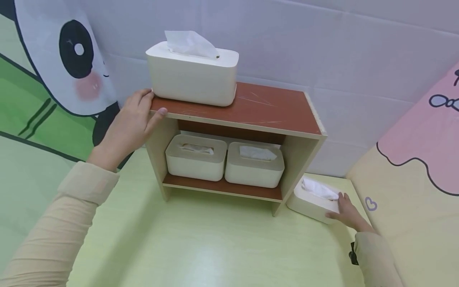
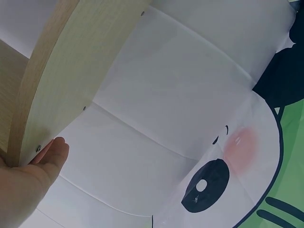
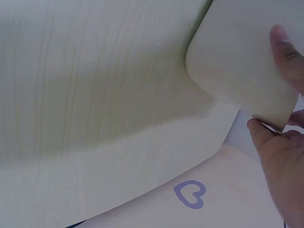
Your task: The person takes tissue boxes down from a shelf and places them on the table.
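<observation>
A small wooden shelf (image 1: 276, 109) with a reddish-brown top stands on the table. My left hand (image 1: 127, 121) grips its upper left corner, the thumb over the front edge; the left wrist view shows those fingers against the shelf's pale side panel (image 2: 90, 57). Close to these fingertips, a white tissue box (image 1: 191, 77) sits on the shelf top with a tissue sticking up. Right of the shelf, my right hand (image 1: 349, 213) holds the right end of another white tissue box (image 1: 310, 203). In the right wrist view, my thumb (image 3: 287, 54) lies on that box's smooth side.
Inside the shelf, two more tissue boxes, a left one (image 1: 195, 161) and a right one (image 1: 254, 167), stand side by side. The pale wood-grain table (image 1: 201, 239) spreads in front. Cloth with cartoon prints (image 1: 75, 48) hangs behind and at both sides. A small black object (image 1: 353, 254) shows beside the right sleeve.
</observation>
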### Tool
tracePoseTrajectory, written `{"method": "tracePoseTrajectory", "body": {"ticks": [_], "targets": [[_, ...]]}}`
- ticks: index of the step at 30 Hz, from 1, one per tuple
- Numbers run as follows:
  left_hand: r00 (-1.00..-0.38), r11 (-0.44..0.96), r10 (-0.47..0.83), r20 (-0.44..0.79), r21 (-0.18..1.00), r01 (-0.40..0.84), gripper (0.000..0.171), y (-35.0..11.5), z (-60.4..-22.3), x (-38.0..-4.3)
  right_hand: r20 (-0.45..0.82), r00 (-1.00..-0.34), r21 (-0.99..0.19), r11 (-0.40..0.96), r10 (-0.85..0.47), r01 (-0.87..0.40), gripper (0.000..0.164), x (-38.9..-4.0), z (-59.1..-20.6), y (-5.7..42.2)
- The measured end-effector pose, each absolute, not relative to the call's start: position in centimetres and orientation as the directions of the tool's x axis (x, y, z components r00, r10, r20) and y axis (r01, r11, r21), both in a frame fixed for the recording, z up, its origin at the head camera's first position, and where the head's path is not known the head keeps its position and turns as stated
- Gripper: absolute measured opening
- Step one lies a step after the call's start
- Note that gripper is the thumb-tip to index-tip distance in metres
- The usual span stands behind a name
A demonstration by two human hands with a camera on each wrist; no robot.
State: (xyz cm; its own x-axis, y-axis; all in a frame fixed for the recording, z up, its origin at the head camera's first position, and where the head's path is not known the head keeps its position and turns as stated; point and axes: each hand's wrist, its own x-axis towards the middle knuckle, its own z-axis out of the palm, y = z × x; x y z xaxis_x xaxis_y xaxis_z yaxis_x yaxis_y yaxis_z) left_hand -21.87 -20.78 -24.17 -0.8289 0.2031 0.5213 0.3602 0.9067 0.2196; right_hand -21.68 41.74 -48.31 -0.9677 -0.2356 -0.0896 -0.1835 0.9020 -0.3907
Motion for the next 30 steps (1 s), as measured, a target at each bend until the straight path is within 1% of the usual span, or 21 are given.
{"method": "tracePoseTrajectory", "body": {"ticks": [2,5,9,17,26,28,30], "targets": [[-0.831,0.908,0.203,0.517,0.219,0.358,0.067,-20.8,-24.2,-21.9,-0.071,-0.965,-0.36,0.909,-0.252,-0.211,0.101,-22.0,-48.3,42.0],[-0.836,0.911,0.201,0.51,0.217,0.351,0.068,-20.8,-24.1,-21.9,-0.068,-0.96,-0.354,0.907,-0.271,-0.23,0.098,-22.4,-48.2,42.2],[-0.831,0.91,0.204,0.517,0.214,0.356,0.067,-20.9,-24.1,-21.9,-0.092,-0.956,-0.372,0.9,-0.277,-0.225,0.096,-22.9,-48.0,42.4],[-0.816,0.904,0.21,0.538,0.211,0.372,0.064,-20.9,-24.1,-21.9,-0.096,-0.956,-0.381,0.897,-0.279,-0.223,0.091,-23.3,-47.6,42.5],[-0.823,0.905,0.207,0.529,0.216,0.367,0.065,-20.8,-24.3,-22.0,-0.082,-0.952,-0.4,0.885,-0.294,-0.239,0.088,-23.5,-47.6,42.8],[-0.823,0.906,0.205,0.53,0.215,0.364,0.065,-20.8,-24.3,-22.0,-0.068,-0.954,-0.413,0.878,-0.293,-0.24,0.087,-23.4,-47.6,42.7],[-0.821,0.907,0.204,0.533,0.211,0.363,0.066,-20.8,-24.2,-22.0,-0.062,-0.957,-0.45,0.864,-0.284,-0.228,0.088,-23.3,-47.5,42.7]]}}
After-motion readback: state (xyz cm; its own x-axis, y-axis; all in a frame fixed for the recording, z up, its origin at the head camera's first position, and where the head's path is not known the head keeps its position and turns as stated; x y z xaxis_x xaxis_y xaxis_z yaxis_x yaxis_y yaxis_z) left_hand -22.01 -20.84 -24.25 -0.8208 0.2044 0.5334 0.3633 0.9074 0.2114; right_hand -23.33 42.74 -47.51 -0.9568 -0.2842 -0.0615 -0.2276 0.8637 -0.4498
